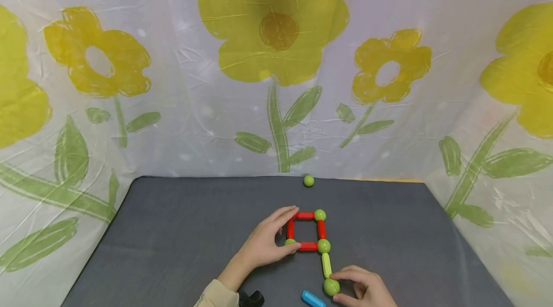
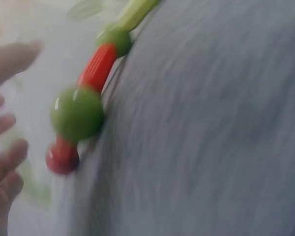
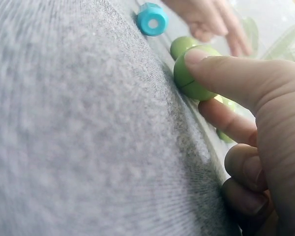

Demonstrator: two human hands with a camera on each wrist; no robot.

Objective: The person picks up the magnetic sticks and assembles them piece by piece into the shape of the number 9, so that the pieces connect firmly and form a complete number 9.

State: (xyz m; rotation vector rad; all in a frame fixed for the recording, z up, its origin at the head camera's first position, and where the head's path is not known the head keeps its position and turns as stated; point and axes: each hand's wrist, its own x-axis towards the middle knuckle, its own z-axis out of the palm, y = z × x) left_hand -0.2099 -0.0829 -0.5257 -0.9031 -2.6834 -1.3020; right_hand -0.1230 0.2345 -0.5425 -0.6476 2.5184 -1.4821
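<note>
A square of red sticks (image 1: 306,215) with green balls at its corners lies on the grey mat (image 1: 181,230). A yellow-green stick (image 1: 326,264) runs from its near right corner ball (image 1: 324,246) to an end green ball (image 1: 330,288). My right hand (image 1: 334,288) pinches that end ball (image 3: 189,78) between thumb and forefinger. My left hand (image 1: 291,228) curves loosely about the square's left side, thumb by the near left ball (image 2: 77,113). In the blurred left wrist view its fingers (image 2: 7,157) stand apart from the pieces.
A loose green ball (image 1: 308,180) sits near the mat's far edge. A blue stick (image 1: 313,299) (image 3: 152,19) lies just left of my right hand. A small black object (image 1: 251,298) is by my left sleeve. Flowered sheeting (image 1: 276,81) walls in the mat.
</note>
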